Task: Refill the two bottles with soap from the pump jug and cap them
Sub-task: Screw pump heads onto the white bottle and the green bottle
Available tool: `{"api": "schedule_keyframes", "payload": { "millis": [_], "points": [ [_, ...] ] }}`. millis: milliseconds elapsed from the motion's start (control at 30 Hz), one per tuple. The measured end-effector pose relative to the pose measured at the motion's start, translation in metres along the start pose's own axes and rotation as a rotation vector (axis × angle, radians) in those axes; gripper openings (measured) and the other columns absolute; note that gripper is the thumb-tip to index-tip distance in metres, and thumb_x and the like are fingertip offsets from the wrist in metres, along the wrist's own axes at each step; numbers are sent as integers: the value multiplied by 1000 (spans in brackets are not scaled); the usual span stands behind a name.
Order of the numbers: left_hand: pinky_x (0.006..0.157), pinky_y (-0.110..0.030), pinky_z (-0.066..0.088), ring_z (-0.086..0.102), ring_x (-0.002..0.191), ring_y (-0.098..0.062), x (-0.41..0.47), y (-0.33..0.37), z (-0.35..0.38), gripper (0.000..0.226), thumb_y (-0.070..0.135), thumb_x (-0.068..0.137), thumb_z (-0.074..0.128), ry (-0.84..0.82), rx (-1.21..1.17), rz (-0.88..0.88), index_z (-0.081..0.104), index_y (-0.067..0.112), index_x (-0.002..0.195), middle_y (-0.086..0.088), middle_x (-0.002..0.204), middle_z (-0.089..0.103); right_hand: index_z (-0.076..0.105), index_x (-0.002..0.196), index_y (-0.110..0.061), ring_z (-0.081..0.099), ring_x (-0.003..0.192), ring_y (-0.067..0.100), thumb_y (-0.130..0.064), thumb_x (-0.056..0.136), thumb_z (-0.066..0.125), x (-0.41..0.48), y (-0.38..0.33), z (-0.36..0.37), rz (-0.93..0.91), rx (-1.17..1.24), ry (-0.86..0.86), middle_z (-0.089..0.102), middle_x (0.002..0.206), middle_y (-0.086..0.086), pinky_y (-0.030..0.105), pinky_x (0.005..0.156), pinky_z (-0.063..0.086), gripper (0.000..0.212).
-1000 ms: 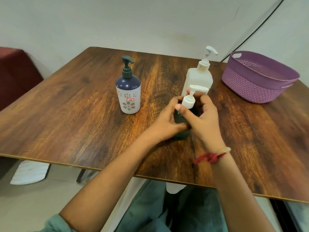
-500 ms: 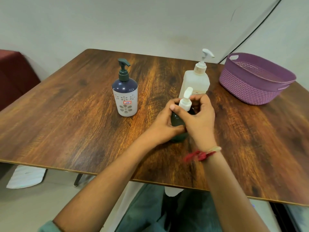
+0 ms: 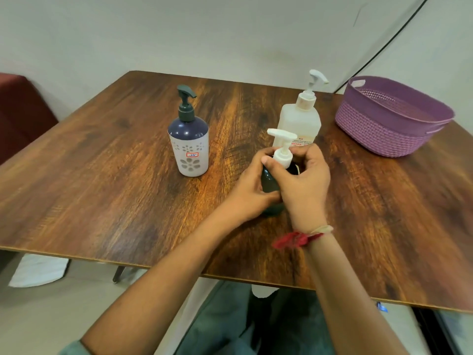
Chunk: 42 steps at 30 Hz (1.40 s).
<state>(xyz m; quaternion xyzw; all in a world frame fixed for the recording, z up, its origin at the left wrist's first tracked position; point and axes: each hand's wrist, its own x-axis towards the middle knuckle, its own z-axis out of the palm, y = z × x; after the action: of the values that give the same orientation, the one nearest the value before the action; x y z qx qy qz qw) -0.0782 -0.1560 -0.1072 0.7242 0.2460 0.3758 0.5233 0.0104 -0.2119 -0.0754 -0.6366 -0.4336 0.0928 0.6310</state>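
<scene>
Dark green bottle [image 3: 268,184]: upright on the desk [image 3: 102,188], a little right of centre and towards the near edge, just in front of the pump jug [image 3: 300,124]. Kept down on the wood rather than lifted, most likely to send the twisting force into the desk and avoid a spill. Wrapped round the body by the left hand [image 3: 252,192], fingers curled close about the dark plastic, seemingly to stop any turning. Topped by the white pump cap [image 3: 282,156], spout lying crosswise above the knuckles, collar sitting at the neck. Pinched at that collar by the right hand [image 3: 305,180], thumb on the near side, fingertips curled over the far side, almost closed and holding nothing else. Looks like work on the cap thread; tightening or loosening, impossible to tell. Fill level hidden by the dark wall and by both hands. Red thread [image 3: 294,239] tied at the right wrist. Further left and well apart, blue-and-white bottle [image 3: 189,147], upright, dark pump already on, untouched. Pump jug close behind, probably left within easy reach for filling. At the far right, purple basket [image 3: 389,124], clear of the work.
</scene>
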Motion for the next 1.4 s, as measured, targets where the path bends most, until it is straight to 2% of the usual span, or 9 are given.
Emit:
{"api": "schedule_keyframes", "payload": {
  "millis": [167,233,467,700,800,1000,1133,1300,1400],
  "points": [
    [90,-10,42,50,111,11,1,2,-6,74,1,75,72,-46,-21,-24,35,13,137,9,123,51,51,129,-12,54,120,10,-21,82,69,9,3,-17,43,116,-453,61,124,-1,33,105,42,51],
    [90,-11,42,52,108,11,1,1,-6,75,4,75,72,-67,-32,-32,32,12,138,10,122,51,51,132,-9,48,128,11,-19,86,58,12,6,-24,12,127,-551,56,132,1,38,110,37,48],
    [92,-11,41,51,109,13,2,0,-1,69,-1,78,70,-5,-9,-12,34,18,134,19,120,49,60,124,-8,59,113,15,-23,83,57,8,6,-11,-37,-10,-316,65,118,5,40,100,47,43],
    [100,-36,44,50,121,-8,-9,7,8,57,22,85,61,88,124,78,36,17,135,0,133,51,62,113,-8,62,98,25,-28,89,52,-13,5,8,-186,-264,-9,69,104,7,55,99,40,32],
    [99,-39,45,50,120,-11,-10,10,9,55,32,84,55,108,160,84,37,14,132,-2,130,52,57,117,-6,57,101,24,-31,92,45,-13,3,10,-179,-310,-57,65,108,9,49,93,43,37],
    [91,-38,50,57,111,-10,-6,11,4,60,19,74,68,126,193,93,42,15,128,0,122,59,52,125,-13,57,110,16,-38,86,53,-2,-6,-9,-63,-109,-286,61,118,2,35,95,47,46],
    [90,-33,51,58,107,-4,-5,14,-1,64,20,69,77,157,194,85,44,20,124,7,118,61,44,131,-17,51,116,7,-26,93,56,4,-12,-24,-29,-66,-476,54,118,-13,20,98,42,41],
    [91,-34,49,56,108,-10,4,8,-8,66,44,66,72,271,288,54,45,23,122,6,119,58,40,134,-23,45,125,8,-28,94,53,9,-8,-35,20,-96,-512,48,126,-9,33,104,42,42],
    [92,-33,47,52,113,-12,16,5,-19,65,41,71,75,296,376,7,44,24,125,4,123,55,42,132,-23,46,124,10,-30,95,51,10,-3,-33,39,-115,-528,48,126,-8,33,104,41,39]
  ]
}}
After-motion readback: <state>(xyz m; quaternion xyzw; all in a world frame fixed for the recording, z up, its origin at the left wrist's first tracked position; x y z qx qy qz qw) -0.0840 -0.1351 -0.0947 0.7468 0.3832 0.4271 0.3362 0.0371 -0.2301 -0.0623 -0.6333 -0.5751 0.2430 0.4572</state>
